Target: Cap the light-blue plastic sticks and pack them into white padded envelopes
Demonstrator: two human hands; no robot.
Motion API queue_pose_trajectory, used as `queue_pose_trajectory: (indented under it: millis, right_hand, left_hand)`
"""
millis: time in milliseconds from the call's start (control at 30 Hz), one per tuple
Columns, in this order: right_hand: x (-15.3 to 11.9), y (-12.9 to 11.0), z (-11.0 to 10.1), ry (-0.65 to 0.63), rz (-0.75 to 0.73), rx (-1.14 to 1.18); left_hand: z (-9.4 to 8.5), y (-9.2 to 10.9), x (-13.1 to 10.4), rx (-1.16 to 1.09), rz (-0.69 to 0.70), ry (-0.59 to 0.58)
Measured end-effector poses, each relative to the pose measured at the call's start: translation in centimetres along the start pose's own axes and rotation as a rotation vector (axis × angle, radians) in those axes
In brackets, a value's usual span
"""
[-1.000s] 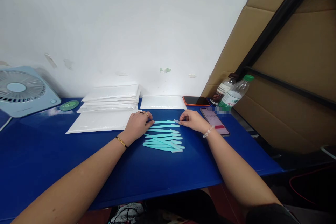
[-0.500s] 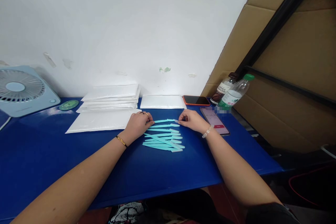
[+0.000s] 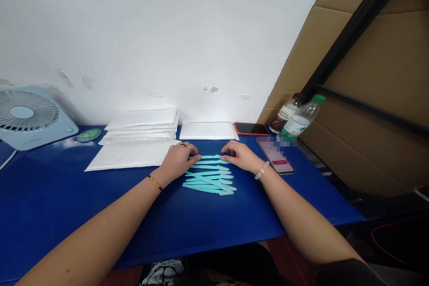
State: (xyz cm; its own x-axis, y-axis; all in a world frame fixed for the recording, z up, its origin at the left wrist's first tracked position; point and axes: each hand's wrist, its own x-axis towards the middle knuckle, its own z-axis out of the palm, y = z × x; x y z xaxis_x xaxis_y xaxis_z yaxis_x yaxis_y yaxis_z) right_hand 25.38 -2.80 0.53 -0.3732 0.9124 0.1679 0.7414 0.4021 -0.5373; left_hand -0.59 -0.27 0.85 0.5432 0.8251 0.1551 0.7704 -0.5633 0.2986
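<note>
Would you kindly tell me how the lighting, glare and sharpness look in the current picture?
Head view: pale glare on the blue table near the green disc; head view: lower right looks dark; head view: a blocky patch over part of the lit phone; head view: turquoise strips too small for fine detail.

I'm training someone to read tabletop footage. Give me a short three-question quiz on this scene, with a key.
1. Of these, which lie nearest to both the left hand and the right hand? A) bottles; B) turquoise sticks; C) phones.
2. True or false: all the turquoise sticks lie parallel.
3. Fill in: the green disc lies between the white packets and the ____.
Key: 1. B; 2. False, some cross; 3. fan.
</note>
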Motion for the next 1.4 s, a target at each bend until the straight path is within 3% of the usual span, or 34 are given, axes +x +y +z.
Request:
queue_pose_trajectory:
  millis: [133, 367, 600, 900, 1033, 1167, 1267, 1400]
  right_hand:
    - [-1.2, -2.2, -0.5, -0.139, -0.074, -0.094]
    - [-2.2, -6.2, 0.8, -0.265, -0.111, -0.249]
    - [-2.3, -7.2, 1.3, -0.307, -0.146, -0.352]
    - [-2.2, -7.7, 2.9, -0.259, -0.073, -0.599]
    - [-2.0, -7.4, 2.4, -0.251, -0.077, -0.591]
    - [-1.7, -6.5, 0.9, -0.259, -0.018, -0.485]
    - [-1.6, -5.6, -0.2, -0.233, 0.062, -0.388]
    - [-1.6, -4.7, -1.1, -0.158, 0.101, -0.302]
  left_hand:
    - [-0.4, 1.5, -1.8, 0.026, 0.16, -0.097]
    - [0.1, 3.9, -3.0, 0.198, 0.239, -0.179]
    - [0.0, 5.3, -2.8, 0.34, 0.236, -0.238]
    - [0.8, 5.0, -2.5, 0.339, 0.314, -0.179]
    - [-2.3, 2.5, -2.6, 0.221, 0.26, -0.121]
    - [-6.1, -3.3, -2.9, 0.339, -0.074, -0.128]
    - [-6.9, -6.5, -3.0, 0.401, -0.262, -0.261]
    - [-6.8, -6.8, -2.8, 0.373, -0.22, -0.225]
